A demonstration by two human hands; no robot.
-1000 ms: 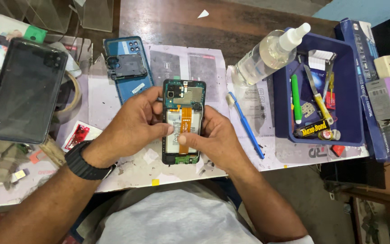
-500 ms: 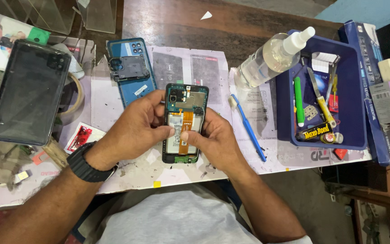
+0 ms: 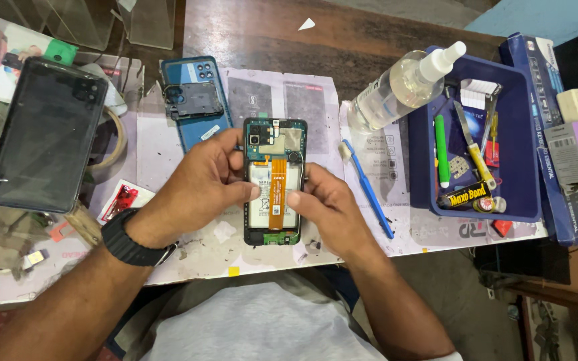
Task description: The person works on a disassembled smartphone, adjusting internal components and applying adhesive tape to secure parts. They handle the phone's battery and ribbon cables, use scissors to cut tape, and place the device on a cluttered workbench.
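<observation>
- I see both hands clamped on the opened phone (image 3: 274,182), which lies back-side up near the front edge of the work mat (image 3: 188,254), its cover off and the insides bare.
- My left hand (image 3: 199,184) wraps the phone's left edge, thumb folded over onto the battery (image 3: 261,200); the fingers are shut against the frame.
- My right hand (image 3: 326,207) grips the right edge, its thumb tip pressing on the orange flex ribbon (image 3: 277,194) that runs down the middle of the battery.
- So the phone sits between the two palms, pinched from both sides, with both thumbs on top of it and its upper end with the camera cut-outs sticking out past the fingers.
- Risk, as I judge it: the right thumb bears straight on the ribbon, and a hard push or sideways drag could crease it or lift its connector.
- Squeezing the frame from both edges could flex the thin shell and stress the battery beneath.
- The blue plastic tool (image 3: 367,189) lies just beside the right hand, and the clear spray bottle (image 3: 403,87) leans on the blue tray (image 3: 523,167); a careless elbow could knock either.
</observation>
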